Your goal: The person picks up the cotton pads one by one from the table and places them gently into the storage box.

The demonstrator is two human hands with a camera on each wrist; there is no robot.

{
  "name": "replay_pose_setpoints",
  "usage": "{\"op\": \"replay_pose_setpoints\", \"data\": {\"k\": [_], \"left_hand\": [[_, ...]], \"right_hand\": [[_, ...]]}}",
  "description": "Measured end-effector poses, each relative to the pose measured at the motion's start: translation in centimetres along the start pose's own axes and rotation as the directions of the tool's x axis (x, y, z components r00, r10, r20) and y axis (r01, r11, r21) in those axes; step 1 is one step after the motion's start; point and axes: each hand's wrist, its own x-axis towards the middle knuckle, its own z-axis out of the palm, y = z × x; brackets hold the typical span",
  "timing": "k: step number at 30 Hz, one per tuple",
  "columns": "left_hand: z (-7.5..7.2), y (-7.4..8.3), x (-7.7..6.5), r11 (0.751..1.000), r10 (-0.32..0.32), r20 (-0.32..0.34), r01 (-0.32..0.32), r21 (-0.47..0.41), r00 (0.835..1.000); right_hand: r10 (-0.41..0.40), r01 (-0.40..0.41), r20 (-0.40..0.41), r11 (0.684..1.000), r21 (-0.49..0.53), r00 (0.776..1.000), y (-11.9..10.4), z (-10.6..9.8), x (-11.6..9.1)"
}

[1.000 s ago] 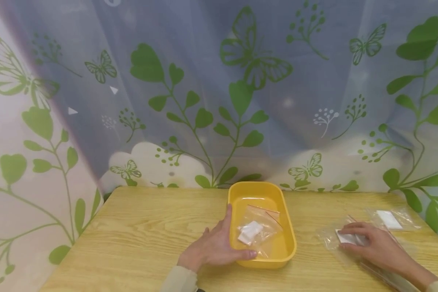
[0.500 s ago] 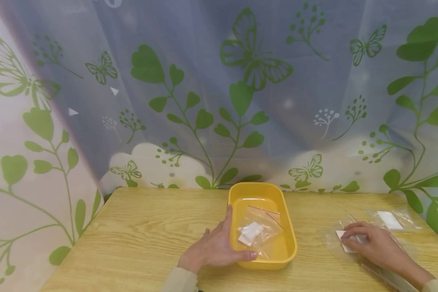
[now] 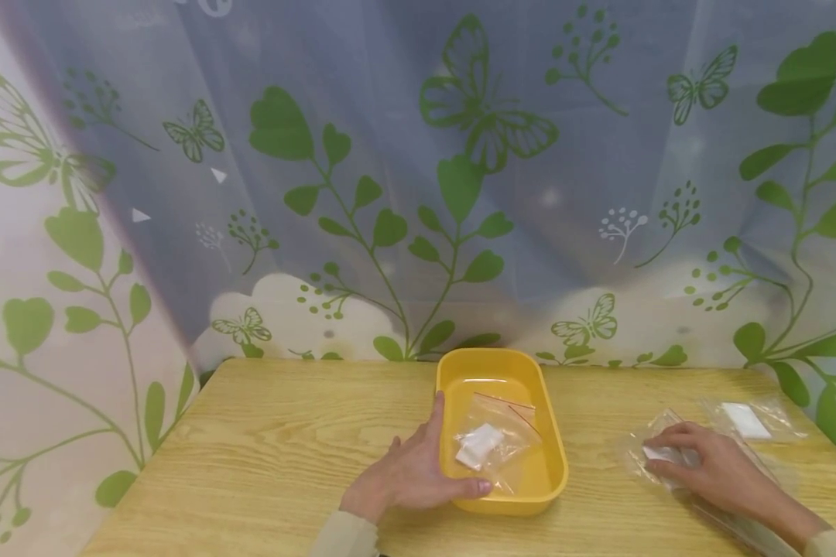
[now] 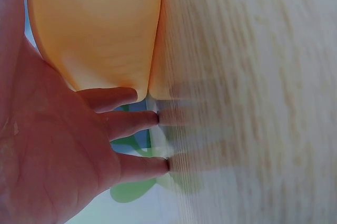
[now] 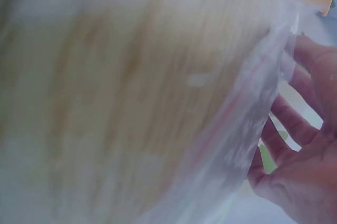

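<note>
In the head view my left hand (image 3: 407, 472) rests against the near left corner of a yellow plastic tray (image 3: 556, 464). Its thumb lies over the near rim; straight, spread fingers touch the outer side and the table, as the left wrist view shows. Inside the tray lies a clear zip bag (image 3: 519, 441) with white pieces (image 3: 479, 445). On the right, my right hand (image 3: 721, 468) pinches another clear zip bag (image 3: 637, 460) with a white piece (image 3: 665, 456) partly covered by the fingers. The right wrist view shows this bag (image 5: 231, 145) hanging along the fingers with its reddish seal line.
Beyond the right hand lies another clear bag (image 3: 783, 418) with a white block (image 3: 747, 420). More clear plastic (image 3: 724, 518) lies under the right wrist. The wooden table (image 3: 286, 418) meets a printed curtain (image 3: 362, 193) at the back.
The right fingers have shifted slightly over the white piece, and the bag's plastic beneath them has bunched and risen a little. The left hand and tray have stayed put.
</note>
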Motion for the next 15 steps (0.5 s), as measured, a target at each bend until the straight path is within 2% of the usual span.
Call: {"op": "replay_pose_setpoints", "data": {"k": [2, 7, 12, 15], "left_hand": [[0.0, 0.0, 0.0, 1.0, 0.0, -0.001, 0.0, 0.0, 1.0], [0.0, 0.0, -0.2, 1.0, 0.002, -0.004, -0.002, -0.002, 1.0], [0.0, -0.1, -0.1, 1.0, 0.001, -0.006, -0.001, -0.004, 1.0], [0.0, -0.1, -0.1, 1.0, 0.002, -0.008, -0.002, -0.006, 1.0]], "right_hand": [[-0.012, 0.012, -0.035, 1.0, 0.003, 0.999, 0.0, 0.1, 0.0], [-0.004, 0.005, -0.063, 1.0, 0.01, 0.998, -0.2, 0.1, 0.0], [-0.062, 0.061, -0.107, 0.998, -0.017, 0.992, -0.7, 0.0, 0.2], [-0.047, 0.047, -0.088, 0.999, -0.001, 0.995, -1.2, -0.1, 0.4]]}}
